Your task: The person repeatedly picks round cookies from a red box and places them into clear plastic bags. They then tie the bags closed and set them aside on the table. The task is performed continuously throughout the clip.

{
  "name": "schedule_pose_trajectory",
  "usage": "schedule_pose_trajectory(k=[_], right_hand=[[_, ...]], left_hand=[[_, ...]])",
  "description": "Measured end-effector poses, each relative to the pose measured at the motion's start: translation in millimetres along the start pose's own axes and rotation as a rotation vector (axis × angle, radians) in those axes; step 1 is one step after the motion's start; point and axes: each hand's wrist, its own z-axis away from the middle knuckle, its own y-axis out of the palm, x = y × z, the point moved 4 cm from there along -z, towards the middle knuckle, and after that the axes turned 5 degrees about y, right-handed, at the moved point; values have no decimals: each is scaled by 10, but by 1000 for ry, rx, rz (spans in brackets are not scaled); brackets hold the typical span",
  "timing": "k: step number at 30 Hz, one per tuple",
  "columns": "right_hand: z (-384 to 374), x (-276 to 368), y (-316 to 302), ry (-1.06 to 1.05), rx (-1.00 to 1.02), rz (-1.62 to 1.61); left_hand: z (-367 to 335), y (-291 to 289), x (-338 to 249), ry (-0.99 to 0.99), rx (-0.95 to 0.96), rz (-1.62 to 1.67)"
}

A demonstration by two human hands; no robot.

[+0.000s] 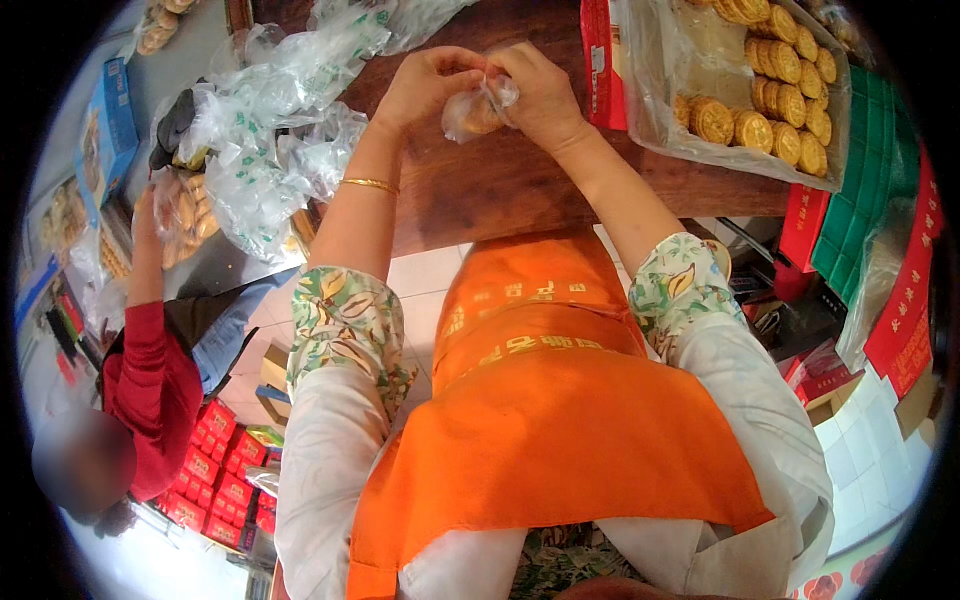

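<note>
Above the brown wooden table (480, 200), both my hands meet at a small clear plastic bag (468, 112) with a round, golden-brown baked piece inside. My left hand (425, 85) pinches the bag's upper edge between thumb and fingers. On the other side, my right hand (545, 95) has its fingers closed on the gathered plastic. To the left lies a heap of clear plastic bags (260, 120) with green print. At the upper right stands a lined tray (690, 150) holding rows of round golden cookies (785, 85).
A person in a red sleeve (150, 390) reaches toward bagged baked goods (190, 215) at the left. A red box (604, 65) stands beside the tray, with a green crate (860, 190) at the far right. Red packages (215, 470) are stacked low on the left.
</note>
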Motion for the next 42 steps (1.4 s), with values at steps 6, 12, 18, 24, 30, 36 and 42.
schedule_pose_trajectory(k=[6,12,18,24,30,36,42], right_hand=[[10,-33,-95,-16,122,-23],[251,-269,-214,119,104,-8],[810,-861,125,580,74,-150],[363,-550,264,664,219,-514],[272,-416,254,971,99,-970],[-100,-41,-69,788,50,-1303],[-914,119,-656,740,77,-1349]], left_hand=[[3,31,-47,135,-165,-278],[107,31,-51,144,-314,-536],[376,450,-28,417,-436,-574],[331,287,443,127,-433,2],[352,411,346,-75,-362,1148],[136,541,-182,125,-325,987],[-299,437,-899,375,-257,1171]])
